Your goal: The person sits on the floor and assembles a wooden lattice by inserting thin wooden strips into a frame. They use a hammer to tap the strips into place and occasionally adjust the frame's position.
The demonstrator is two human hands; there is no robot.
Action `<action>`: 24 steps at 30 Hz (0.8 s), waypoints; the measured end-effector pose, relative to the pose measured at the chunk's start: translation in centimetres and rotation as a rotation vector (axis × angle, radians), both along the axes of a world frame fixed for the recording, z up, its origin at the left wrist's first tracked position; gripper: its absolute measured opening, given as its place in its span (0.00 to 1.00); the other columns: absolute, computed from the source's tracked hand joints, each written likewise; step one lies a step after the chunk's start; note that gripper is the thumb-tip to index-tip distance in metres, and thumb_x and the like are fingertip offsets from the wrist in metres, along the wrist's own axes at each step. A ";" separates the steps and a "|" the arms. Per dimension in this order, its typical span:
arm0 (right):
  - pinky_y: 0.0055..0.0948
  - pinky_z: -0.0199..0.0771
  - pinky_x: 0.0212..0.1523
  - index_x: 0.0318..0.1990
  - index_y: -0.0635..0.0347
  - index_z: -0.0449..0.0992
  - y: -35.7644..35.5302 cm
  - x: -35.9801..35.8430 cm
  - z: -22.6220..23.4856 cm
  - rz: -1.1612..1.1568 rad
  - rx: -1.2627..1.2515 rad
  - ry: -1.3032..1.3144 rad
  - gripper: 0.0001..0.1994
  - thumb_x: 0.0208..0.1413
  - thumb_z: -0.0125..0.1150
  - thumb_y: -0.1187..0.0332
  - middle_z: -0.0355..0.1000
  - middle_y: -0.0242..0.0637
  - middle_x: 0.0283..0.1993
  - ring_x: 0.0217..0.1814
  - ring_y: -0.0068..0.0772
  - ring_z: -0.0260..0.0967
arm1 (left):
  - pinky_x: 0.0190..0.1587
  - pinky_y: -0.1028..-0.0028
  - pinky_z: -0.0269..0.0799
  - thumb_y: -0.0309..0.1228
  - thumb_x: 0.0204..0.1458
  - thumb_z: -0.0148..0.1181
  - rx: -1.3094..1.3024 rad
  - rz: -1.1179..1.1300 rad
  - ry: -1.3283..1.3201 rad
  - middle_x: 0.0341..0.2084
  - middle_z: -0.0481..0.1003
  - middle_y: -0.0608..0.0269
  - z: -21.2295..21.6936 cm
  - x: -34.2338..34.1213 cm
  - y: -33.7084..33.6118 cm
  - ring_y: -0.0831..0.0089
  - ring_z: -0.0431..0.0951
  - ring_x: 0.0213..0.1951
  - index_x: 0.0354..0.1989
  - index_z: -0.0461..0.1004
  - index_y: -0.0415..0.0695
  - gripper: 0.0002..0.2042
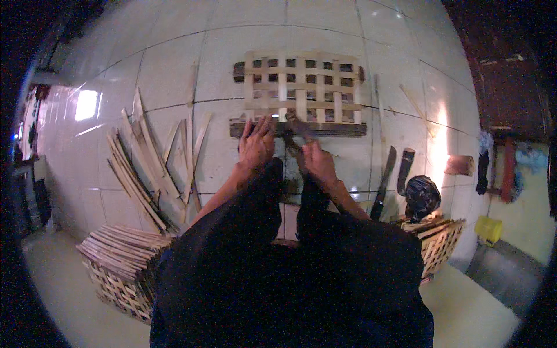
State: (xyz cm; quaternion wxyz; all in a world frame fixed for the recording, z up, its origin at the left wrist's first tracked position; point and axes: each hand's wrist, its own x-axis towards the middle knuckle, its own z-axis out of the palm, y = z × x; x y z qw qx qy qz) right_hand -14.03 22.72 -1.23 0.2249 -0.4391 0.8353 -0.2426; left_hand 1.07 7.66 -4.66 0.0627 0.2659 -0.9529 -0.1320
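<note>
Pressing spread fingers, the left hand (pixel 256 145) meets the lattice (pixel 301 87); the right hand's (pixel 316 159) grip is unclear.

Both forearms are extended forward; the left hand (pixel 256 145) is spread flat, the right hand (pixel 318 161) closed.

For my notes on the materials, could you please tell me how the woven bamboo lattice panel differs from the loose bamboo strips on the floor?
The woven bamboo lattice panel is interlaced into a flat grid with square gaps; the loose bamboo strips lie separate, fanned out. The panel lies in front of both hands; the strips lie to the person's left. Both are pale bamboo on the tiled floor.
</note>
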 end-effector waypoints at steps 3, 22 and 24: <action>0.51 0.68 0.25 0.45 0.63 0.67 0.7 -0.3 -1.0 0.056 -0.050 0.212 0.17 0.62 0.47 0.56 0.72 0.55 0.27 0.27 0.59 0.71 | 0.69 0.58 0.41 0.32 0.49 0.50 -0.019 -0.037 0.047 0.64 0.59 0.61 -0.3 0.2 0.0 0.66 0.58 0.65 0.61 0.63 0.45 0.26; 0.46 0.66 0.44 0.43 0.60 0.69 24.6 -3.2 -1.2 -0.720 0.167 0.407 0.18 0.51 0.62 0.58 0.69 0.46 0.39 0.43 0.54 0.67 | 0.59 0.55 0.56 0.38 0.47 0.60 -0.148 -0.376 0.144 0.47 0.64 0.54 0.2 -10.0 -0.1 0.53 0.65 0.49 0.58 0.64 0.47 0.27; 0.46 0.66 0.45 0.44 0.63 0.68 25.7 -3.4 0.3 -0.787 0.251 0.199 0.20 0.50 0.64 0.59 0.68 0.48 0.40 0.43 0.54 0.67 | 0.59 0.55 0.56 0.38 0.47 0.60 -0.158 -0.379 0.118 0.47 0.64 0.54 0.9 -10.5 -0.2 0.52 0.65 0.49 0.57 0.66 0.47 0.26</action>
